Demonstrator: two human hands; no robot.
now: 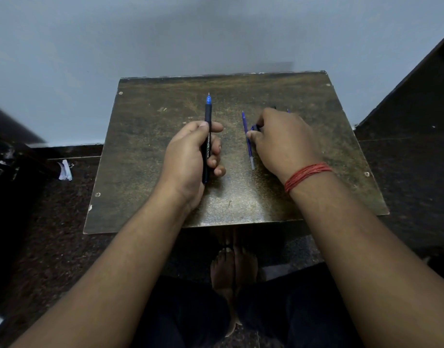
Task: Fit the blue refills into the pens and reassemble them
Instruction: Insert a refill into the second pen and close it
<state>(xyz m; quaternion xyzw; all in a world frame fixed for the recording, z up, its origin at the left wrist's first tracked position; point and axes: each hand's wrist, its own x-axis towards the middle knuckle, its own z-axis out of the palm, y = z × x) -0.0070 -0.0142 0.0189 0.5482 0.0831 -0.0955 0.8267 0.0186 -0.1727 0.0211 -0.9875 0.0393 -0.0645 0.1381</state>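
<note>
My left hand (pixel 191 156) grips a black pen (pixel 207 126) with a blue tip section, its point aimed away from me over the middle of the small brown table (pixel 150 151). A loose blue refill (pixel 248 139) lies on the table just left of my right hand (pixel 283 141). That hand rests palm down, and its thumb and fingers pinch a small dark pen part (pixel 255 127) at the table surface. More pen pieces poke out beyond its knuckles, mostly hidden.
The table stands against a pale wall (pixel 216 33). A dark cabinet side (pixel 416 84) rises on the right. Dark floor surrounds the table, with a scrap of paper (pixel 65 170) at the left. My bare feet (pixel 231 267) show below the table's front edge.
</note>
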